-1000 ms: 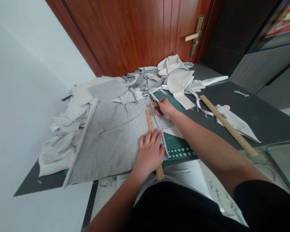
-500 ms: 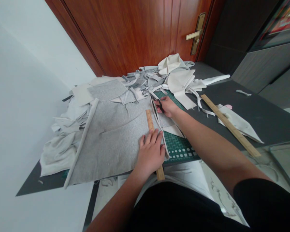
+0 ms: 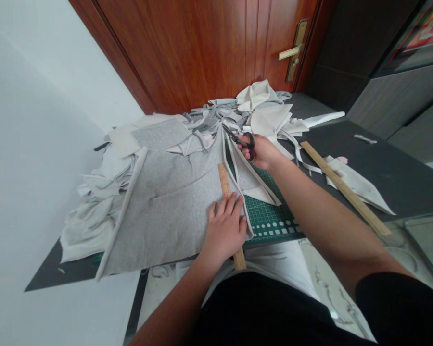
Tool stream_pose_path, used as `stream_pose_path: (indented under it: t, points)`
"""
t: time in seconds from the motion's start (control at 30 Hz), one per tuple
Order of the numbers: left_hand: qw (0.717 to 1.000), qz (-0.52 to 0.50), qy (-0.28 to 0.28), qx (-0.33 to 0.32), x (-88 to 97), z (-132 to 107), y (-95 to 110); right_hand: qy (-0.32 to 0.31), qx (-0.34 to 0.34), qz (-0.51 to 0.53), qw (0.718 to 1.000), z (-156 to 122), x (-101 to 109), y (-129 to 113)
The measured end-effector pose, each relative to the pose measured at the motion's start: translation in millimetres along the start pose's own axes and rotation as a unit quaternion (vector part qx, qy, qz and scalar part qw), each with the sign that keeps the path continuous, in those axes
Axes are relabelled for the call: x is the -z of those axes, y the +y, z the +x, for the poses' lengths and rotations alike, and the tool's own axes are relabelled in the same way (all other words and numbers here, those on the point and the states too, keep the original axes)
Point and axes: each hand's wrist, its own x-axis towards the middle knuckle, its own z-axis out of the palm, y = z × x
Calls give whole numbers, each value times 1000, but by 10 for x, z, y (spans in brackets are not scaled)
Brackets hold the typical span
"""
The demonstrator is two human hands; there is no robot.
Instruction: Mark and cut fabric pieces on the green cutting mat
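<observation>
A wide piece of grey fabric (image 3: 166, 206) lies over the table, with a pale rolled edge on its left side. My left hand (image 3: 226, 226) rests flat on it, fingers stretched out, pressing down a wooden ruler (image 3: 223, 179). My right hand (image 3: 261, 151) grips black-handled scissors (image 3: 250, 142) whose blades point to the far left, at the far end of the fabric's right edge. A narrow strip of fabric (image 3: 252, 175) lies to the right of that edge, a gap between them. Under both, a green cutting mat (image 3: 263, 214) shows.
Grey and white fabric scraps (image 3: 216, 117) are heaped along the back by a wooden door (image 3: 187, 53). More pale cloth (image 3: 90, 226) is piled at the left. A second wooden ruler (image 3: 342, 185) lies across a white scrap on the dark table (image 3: 364, 168).
My right hand with the scissors has moved slightly away from me and to the right. The gap between the fabric and the strip has widened, showing more mat. My left hand stays put.
</observation>
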Motion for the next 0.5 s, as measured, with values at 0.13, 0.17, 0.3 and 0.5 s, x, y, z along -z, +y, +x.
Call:
stream_pose_path:
  t: [0.13, 0.17, 0.3, 0.5]
  points:
    - [1000, 5, 6, -1, -7, -1, -2, -3, -12, -4, 1000, -34, 16, -113]
    - [1000, 7, 7, -1, -8, -1, -3, 0, -10, -11, 1000, -33, 12, -117]
    - [1000, 9, 7, 0, -4, -1, -1, 22, -6, -45, 999, -1, -23, -23]
    - [1000, 16, 6, -1, -1, -6, -4, 48, -27, -73, 996, 117, -67, 201]
